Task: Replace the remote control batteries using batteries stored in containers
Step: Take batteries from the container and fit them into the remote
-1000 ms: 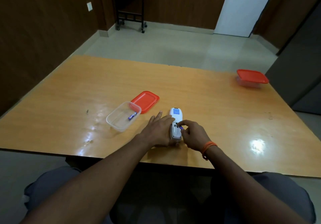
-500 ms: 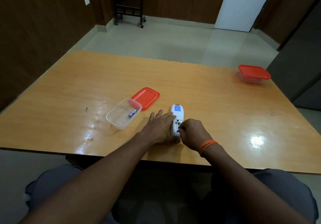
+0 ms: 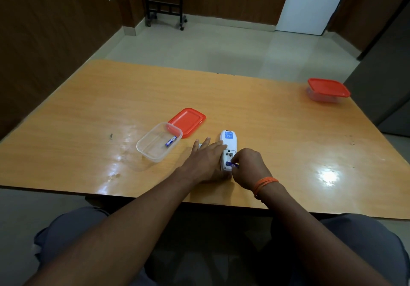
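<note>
While the open clear container [image 3: 158, 144] sits at the left with one battery [image 3: 170, 141] inside and its red lid [image 3: 187, 122] at its 1 o'clock, the left hand [image 3: 205, 160] lies flat, fingers spread, against the white remote [image 3: 228, 150] on the bench [image 3: 266, 130]. At the remote's 4 o'clock, the right hand [image 3: 249, 167] pinches a blue battery [image 3: 231, 164] over the open compartment. A lidded container [image 3: 327, 90] stands far right.

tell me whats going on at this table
A person is changing a remote's batteries. The left hand steadies the white remote, lying face down with its battery bay open. The right hand pinches a blue battery at the bay. Another battery lies in the open clear container, its red lid alongside.
</note>
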